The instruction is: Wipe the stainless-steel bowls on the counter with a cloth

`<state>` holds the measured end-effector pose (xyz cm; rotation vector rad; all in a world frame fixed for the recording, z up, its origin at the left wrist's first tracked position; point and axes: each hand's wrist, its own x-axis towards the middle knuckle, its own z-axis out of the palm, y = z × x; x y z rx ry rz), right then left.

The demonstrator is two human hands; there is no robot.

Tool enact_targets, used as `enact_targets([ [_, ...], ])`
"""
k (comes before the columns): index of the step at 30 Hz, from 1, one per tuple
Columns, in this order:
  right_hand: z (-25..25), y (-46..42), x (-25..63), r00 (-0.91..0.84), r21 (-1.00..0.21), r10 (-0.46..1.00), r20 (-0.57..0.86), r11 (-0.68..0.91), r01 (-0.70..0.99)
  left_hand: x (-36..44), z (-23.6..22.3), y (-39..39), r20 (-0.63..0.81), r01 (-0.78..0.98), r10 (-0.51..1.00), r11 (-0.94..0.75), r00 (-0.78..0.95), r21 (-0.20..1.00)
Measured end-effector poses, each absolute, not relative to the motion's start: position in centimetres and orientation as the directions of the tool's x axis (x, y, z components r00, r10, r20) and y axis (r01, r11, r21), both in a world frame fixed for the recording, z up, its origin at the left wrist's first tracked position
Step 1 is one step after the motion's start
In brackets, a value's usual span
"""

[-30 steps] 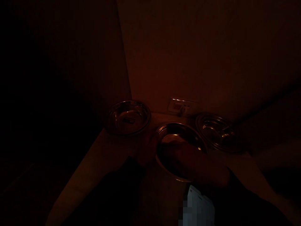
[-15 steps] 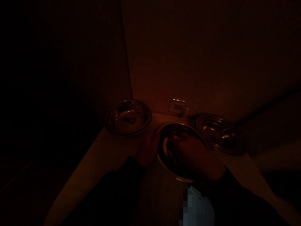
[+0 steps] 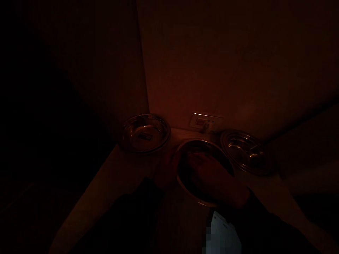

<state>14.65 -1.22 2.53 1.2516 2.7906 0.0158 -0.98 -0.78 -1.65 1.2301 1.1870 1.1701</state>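
Observation:
The scene is very dark. A round metal bowl [image 3: 189,193] with a bright rim stands on the wooden surface in front of me. At its left side, my left hand [image 3: 166,167] holds the rim, with the fingers only dimly visible. My right hand [image 3: 209,171] reaches down into the bowl from the right. Its fingers are lost in shadow, and I cannot make out what they touch. The bowl's contents are too dark to tell.
A shiny metal dish [image 3: 145,144] sits at the back left with a small dark label inside. Stacked steel plates [image 3: 247,165] lie at the back right. Behind is a wall with a socket plate [image 3: 194,121]. A pale, partly pixelated object [image 3: 226,234] shows at the bottom.
My right hand has shifted slightly within the bowl, and the pale curved patch beside its fingers no longer shows. My left hand stays at the rim.

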Motion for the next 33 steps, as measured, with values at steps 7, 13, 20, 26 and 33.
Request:
enact_targets([
  [7, 2.8, -1.2, 14.6, -0.589, 0.079, 0.804, -0.081, 0.594, 0.801, -0.9, -1.5, -0.8, 0.009, -0.009, 0.999, -0.009, 0.049, 1.0],
  [13, 2.8, -1.0, 15.0, -0.684, -0.043, 0.726, -0.075, 0.683, 0.729, -0.9, -1.8, -0.8, 0.028, -0.014, 0.999, -0.028, 0.026, 1.0],
  [20, 3.4, -1.0, 15.1, -0.726, -0.126, 0.68, -0.104, 0.715, 0.688, -1.0, -1.6, -0.8, -0.006, 0.023, 1.0, 0.005, 0.021, 1.0],
  [26, 3.6, -0.6, 15.6, -0.612, -0.092, 0.781, -0.127, 0.604, 0.791, -1.0, -1.7, -0.8, -0.005, 0.055, 1.0, 0.003, 0.019, 0.998],
  [33, 3.7, -1.3, 15.0, -0.76, -0.195, 0.644, -0.084, 0.738, 0.647, -0.9, -1.6, -0.8, 0.008, 0.014, 1.0, -0.009, 0.014, 1.0],
])
